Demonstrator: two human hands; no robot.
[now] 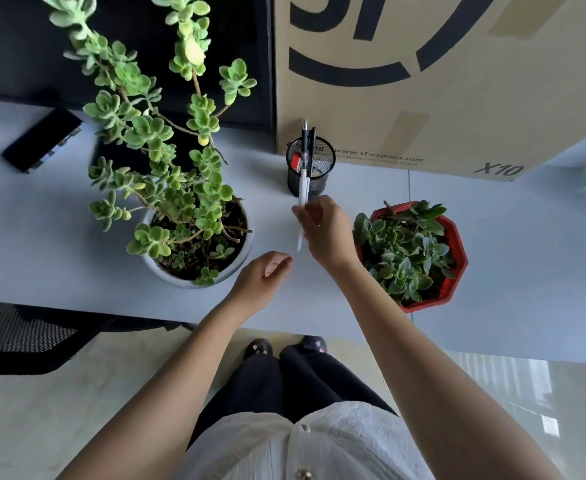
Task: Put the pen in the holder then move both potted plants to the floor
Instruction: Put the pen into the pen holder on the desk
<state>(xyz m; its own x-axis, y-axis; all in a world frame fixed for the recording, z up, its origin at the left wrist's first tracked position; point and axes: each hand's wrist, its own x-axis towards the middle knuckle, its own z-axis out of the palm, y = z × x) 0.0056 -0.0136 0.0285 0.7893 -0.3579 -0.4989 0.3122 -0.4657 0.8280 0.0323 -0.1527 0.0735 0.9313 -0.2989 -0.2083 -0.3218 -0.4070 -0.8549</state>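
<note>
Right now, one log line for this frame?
step: pen to holder | right hand: holds white pen near holder | left hand: empty | both plants: on desk

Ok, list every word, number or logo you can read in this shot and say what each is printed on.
"www.sf-express.com": low on the front of the cardboard box, just behind the mesh pen holder.
"X10": lower right corner of the same box.
Large black logo strokes: upper part of the box, cut off by the frame, not readable as a word.
Faint print under the web address: too blurred to read.
White pen in the right hand: no legible marking.
</note>
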